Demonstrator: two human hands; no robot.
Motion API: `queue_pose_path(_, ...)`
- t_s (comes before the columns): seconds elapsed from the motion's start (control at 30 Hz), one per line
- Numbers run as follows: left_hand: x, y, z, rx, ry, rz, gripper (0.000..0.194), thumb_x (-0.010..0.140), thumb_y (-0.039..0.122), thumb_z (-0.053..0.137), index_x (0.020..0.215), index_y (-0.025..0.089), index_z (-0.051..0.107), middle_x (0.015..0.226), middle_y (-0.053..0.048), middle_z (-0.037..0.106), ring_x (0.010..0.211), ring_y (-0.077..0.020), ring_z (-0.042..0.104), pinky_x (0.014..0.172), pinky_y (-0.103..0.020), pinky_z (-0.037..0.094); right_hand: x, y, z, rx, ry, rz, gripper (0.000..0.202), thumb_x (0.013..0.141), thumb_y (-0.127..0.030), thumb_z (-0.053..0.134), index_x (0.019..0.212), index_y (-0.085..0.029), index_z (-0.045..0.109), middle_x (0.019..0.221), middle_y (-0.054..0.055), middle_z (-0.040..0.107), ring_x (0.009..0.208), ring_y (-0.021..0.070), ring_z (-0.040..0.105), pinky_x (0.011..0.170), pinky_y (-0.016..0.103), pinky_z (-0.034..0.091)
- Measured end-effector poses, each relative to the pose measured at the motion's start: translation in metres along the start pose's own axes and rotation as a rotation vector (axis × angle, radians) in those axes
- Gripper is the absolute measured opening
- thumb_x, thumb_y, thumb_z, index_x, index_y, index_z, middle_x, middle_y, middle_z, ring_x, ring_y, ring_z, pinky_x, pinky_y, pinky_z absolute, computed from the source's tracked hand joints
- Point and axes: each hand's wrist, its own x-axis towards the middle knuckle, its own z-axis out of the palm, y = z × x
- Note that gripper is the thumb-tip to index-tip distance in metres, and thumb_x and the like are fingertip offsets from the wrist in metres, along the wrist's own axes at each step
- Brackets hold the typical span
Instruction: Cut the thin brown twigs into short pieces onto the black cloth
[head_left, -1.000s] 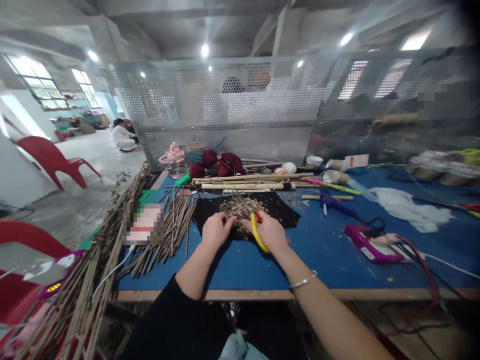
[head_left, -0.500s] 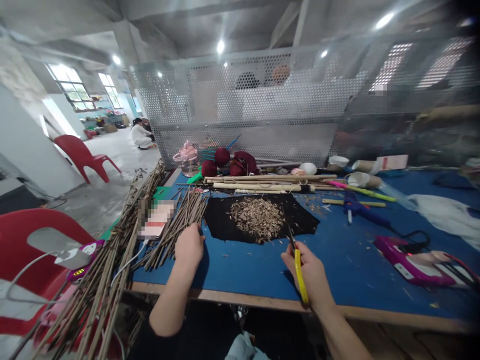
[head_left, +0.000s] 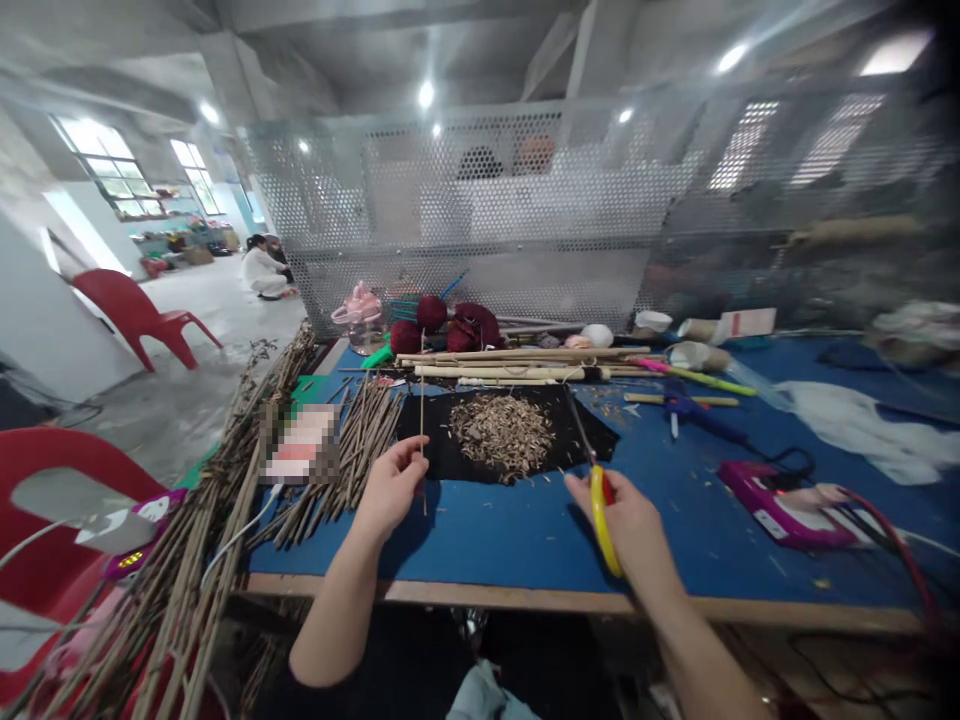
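The left forearm [head_left: 345, 590] is bare and extends forward and slightly inward from a bent elbow. The left hand [head_left: 394, 485] holds a pinch grip, thumb against fingertips. The right forearm [head_left: 694, 640], also bare, angles inward from the lower right. The right hand [head_left: 626, 520] maintains a curled grip, thumb directed inward. Both hands are well apart.
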Motion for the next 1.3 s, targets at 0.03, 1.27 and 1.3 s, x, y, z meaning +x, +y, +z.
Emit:
queue_pose_path(0.03,-0.001,-0.001,0.003,0.026,-0.003,0.027,0.041,0.071,0.029,0.052,0.108,0.011,0.055,0.06,0.004,0.047,0.045,-0.0057,0.039,0.044,-0.018,0.033,0.011,0.006,-0.007,-0.088,-0.019,0.026,0.044,0.068,-0.059,0.049,0.078,-0.017,0.057,0.064,0.004,0.06,0.055,0.0159,0.054,0.051,0.024,0.039)
queue_pose_path(1.27,0.0,0.029,0.044,0.523,-0.043,0.364,0.026,0.076,0.017,0.052,0.097,0.02,0.067,0.084,-0.005,0.064,0.075,-0.0145,0.058,0.072,-0.025,0.044,0.05,-0.115,-0.002,0.049,-0.113,-0.598,0.026,0.082,-0.029,0.039,0.079,-0.017,0.062,0.069,0.001,0.061,0.065,0.0134,0.053,0.065,0.024,0.039)
queue_pose_path(1.3,0.001,0.025,0.046,0.481,-0.042,0.36,0.026,0.075,0.018,0.053,0.098,0.019,0.066,0.083,-0.004,0.065,0.075,-0.0144,0.058,0.072,-0.025,0.044,0.052,-0.115,0.001,0.155,-0.175,-0.523,0.027,0.081,-0.031,0.039,0.079,-0.017,0.062,0.062,0.0,0.058,0.058,0.0125,0.051,0.059,0.023,0.039)
